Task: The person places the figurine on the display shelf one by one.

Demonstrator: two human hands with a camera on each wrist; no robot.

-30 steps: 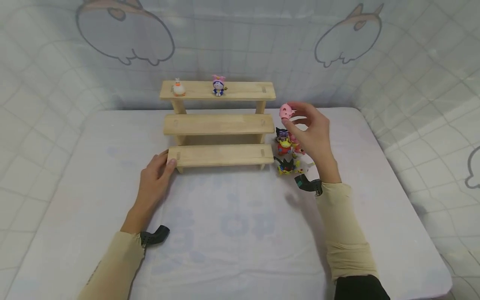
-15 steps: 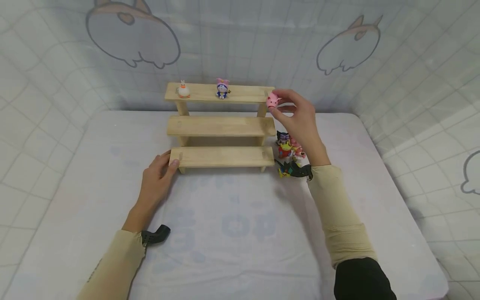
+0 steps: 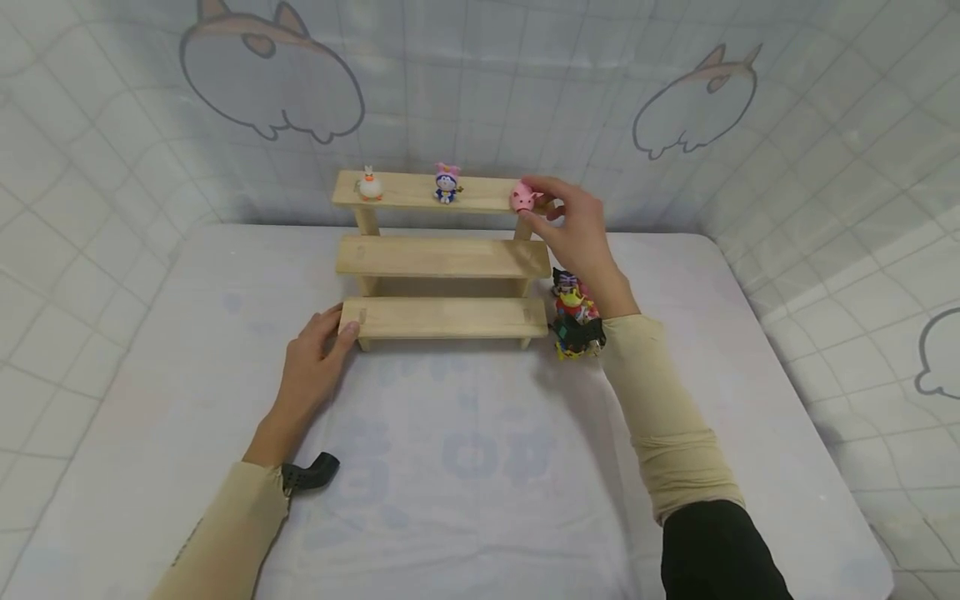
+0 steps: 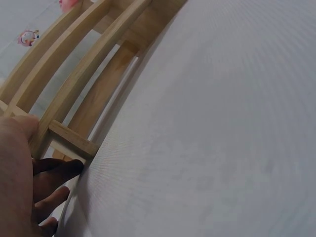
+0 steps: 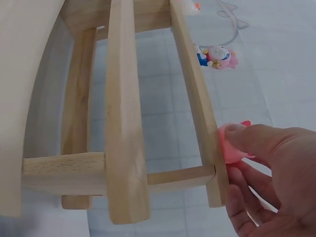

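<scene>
A three-step wooden display stand [image 3: 442, 317] stands on the cloth-covered table. At the left end of its bottom step, my left hand [image 3: 318, 357] grips the board, thumb on top and fingers round the side, as the left wrist view also shows. My right hand [image 3: 573, 225] pinches a pink pig figurine [image 3: 522, 197] between thumb and fingers at the right end of the top step. In the right wrist view the pig [image 5: 232, 143] is right at the board's surface. A white duck figurine [image 3: 370, 185] and a blue figurine with a pink hat [image 3: 447, 185] sit further left on that step.
Right of the stand, several small figurines [image 3: 572, 300] are clustered on the table [image 3: 465, 500], partly hidden by my right wrist camera [image 3: 581, 335]. A pale patterned curtain [image 3: 495, 92] hangs close behind the stand.
My right hand has carried the pink pig left from above the cluster of figurines to the right end of the top step. My left hand keeps its hold on the bottom step.
</scene>
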